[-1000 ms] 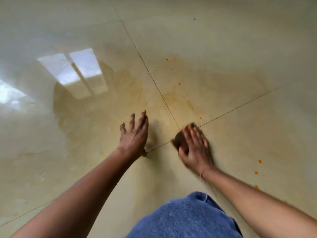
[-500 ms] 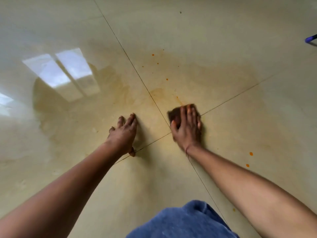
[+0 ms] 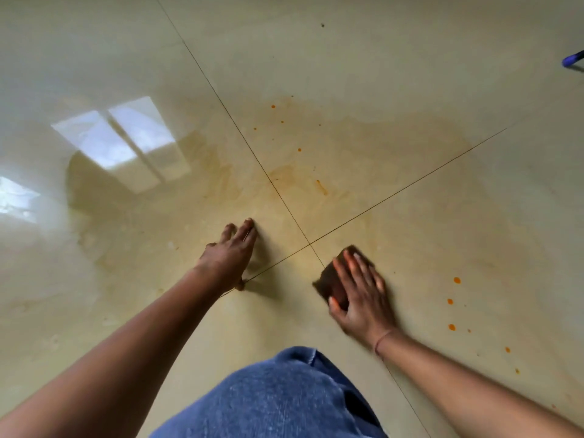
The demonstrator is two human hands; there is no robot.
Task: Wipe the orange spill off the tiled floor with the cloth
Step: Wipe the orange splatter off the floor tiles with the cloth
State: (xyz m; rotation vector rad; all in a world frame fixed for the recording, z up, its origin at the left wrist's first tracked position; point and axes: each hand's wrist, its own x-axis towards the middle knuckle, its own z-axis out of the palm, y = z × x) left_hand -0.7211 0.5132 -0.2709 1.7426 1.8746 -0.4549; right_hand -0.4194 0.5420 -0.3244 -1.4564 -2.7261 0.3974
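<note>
A dark brown cloth [image 3: 331,279] lies on the cream tiled floor [image 3: 410,74], just right of where the grout lines cross. My right hand [image 3: 360,295] presses flat on the cloth with straight fingers, the thumb at its near edge. My left hand [image 3: 232,254] rests flat on the floor to the left, fingers straight. A pale orange smear [image 3: 303,175] spreads over the tiles ahead, with small orange drops [image 3: 299,150] in it. More orange drops [image 3: 456,280] dot the tile to the right of the cloth.
My knee in blue denim [image 3: 278,399] fills the bottom centre. A blue object [image 3: 572,60] pokes in at the right edge. Window light reflects off the glossy tiles [image 3: 117,140] on the left.
My right hand has slid the cloth back toward me and to the right, off the grout crossing. My left hand stays planted on the floor.
</note>
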